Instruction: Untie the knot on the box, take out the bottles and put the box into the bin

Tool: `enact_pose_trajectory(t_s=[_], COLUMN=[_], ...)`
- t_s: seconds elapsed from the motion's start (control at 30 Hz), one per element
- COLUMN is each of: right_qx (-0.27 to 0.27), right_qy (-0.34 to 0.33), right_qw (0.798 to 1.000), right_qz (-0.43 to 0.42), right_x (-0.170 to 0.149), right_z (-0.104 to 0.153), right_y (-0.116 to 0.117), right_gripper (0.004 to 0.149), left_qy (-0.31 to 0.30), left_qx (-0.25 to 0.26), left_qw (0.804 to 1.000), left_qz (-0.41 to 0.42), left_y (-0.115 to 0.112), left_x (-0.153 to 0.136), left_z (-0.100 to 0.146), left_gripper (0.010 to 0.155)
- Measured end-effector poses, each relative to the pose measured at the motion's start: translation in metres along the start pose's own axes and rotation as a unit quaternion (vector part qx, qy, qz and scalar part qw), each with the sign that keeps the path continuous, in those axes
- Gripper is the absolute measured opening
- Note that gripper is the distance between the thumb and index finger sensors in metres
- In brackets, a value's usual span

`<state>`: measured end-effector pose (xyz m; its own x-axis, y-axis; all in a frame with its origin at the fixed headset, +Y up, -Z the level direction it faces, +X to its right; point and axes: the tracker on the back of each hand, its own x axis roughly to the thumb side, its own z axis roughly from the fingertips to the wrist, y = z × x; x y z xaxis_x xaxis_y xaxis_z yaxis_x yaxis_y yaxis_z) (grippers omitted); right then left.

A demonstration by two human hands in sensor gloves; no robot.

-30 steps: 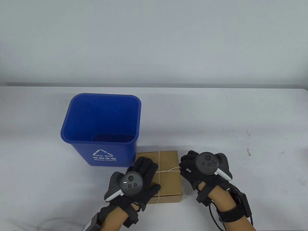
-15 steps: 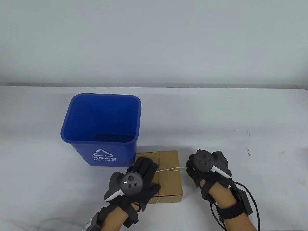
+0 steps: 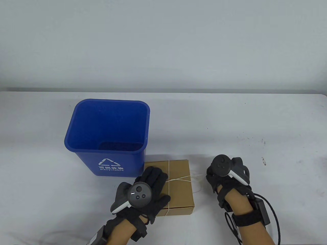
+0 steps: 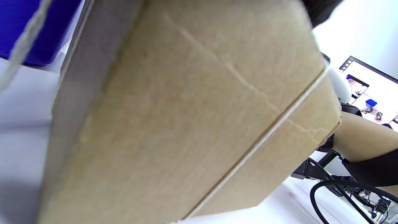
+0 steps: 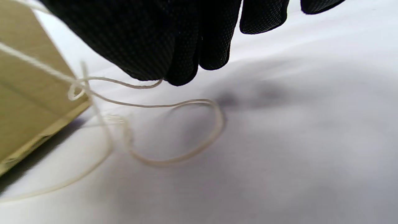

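A brown cardboard box (image 3: 178,186) lies shut on the table, just right of the blue recycling bin (image 3: 107,132). White string (image 3: 178,178) crosses its lid. My left hand (image 3: 152,181) lies flat on the box's left part, fingers straight. The box (image 4: 186,124) fills the left wrist view. My right hand (image 3: 214,176) hovers to the right of the box, apart from it. In the right wrist view its fingertips (image 5: 177,73) pinch a string end (image 5: 146,85). A loose loop of string (image 5: 192,149) trails on the table from the box's edge (image 5: 28,93). No bottles are visible.
The bin's (image 4: 18,28) open top faces up and its floor looks dark. Bare white table (image 3: 230,122) stretches behind and to the right. A cable (image 3: 270,211) hangs from my right wrist. A monitor (image 4: 370,90) shows beyond the box in the left wrist view.
My right hand has moved rightward away from the box, drawing the string end out. Slack string now lies looped on the table. The left hand and the box stayed put.
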<state>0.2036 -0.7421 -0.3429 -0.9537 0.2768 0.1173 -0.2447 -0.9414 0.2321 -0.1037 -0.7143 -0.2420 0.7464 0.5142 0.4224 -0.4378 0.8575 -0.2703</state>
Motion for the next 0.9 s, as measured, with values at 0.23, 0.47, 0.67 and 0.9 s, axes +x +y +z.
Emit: enact_pose_trajectory(t_s=[0.23, 0.47, 0.67, 0.9], right_qx=[-0.019, -0.024, -0.111, -0.068], right_qy=[0.070, 0.062, -0.061, -0.145], right_qw=[0.997, 0.997, 0.978, 0.985], right_qz=[0.016, -0.047, -0.165, -0.058], right_x=[-0.020, -0.023, 0.007, 0.056], right_z=[-0.003, 0.007, 0.033, 0.041], right_y=[-0.004, -0.020, -0.043, -0.021], right_gripper=[0.036, 0.044, 0.048, 0.054], left_qy=[0.000, 0.000, 0.000, -0.001], left_qx=[0.000, -0.001, -0.001, -0.001], left_qw=[1.000, 1.000, 1.000, 1.000], left_qz=[0.001, 0.002, 0.002, 0.002], left_y=[0.000, 0.000, 0.000, 0.000], left_x=[0.000, 0.000, 0.000, 0.000], left_z=[0.000, 0.000, 0.000, 0.000], left_gripper=[0.082, 0.082, 0.082, 0.082])
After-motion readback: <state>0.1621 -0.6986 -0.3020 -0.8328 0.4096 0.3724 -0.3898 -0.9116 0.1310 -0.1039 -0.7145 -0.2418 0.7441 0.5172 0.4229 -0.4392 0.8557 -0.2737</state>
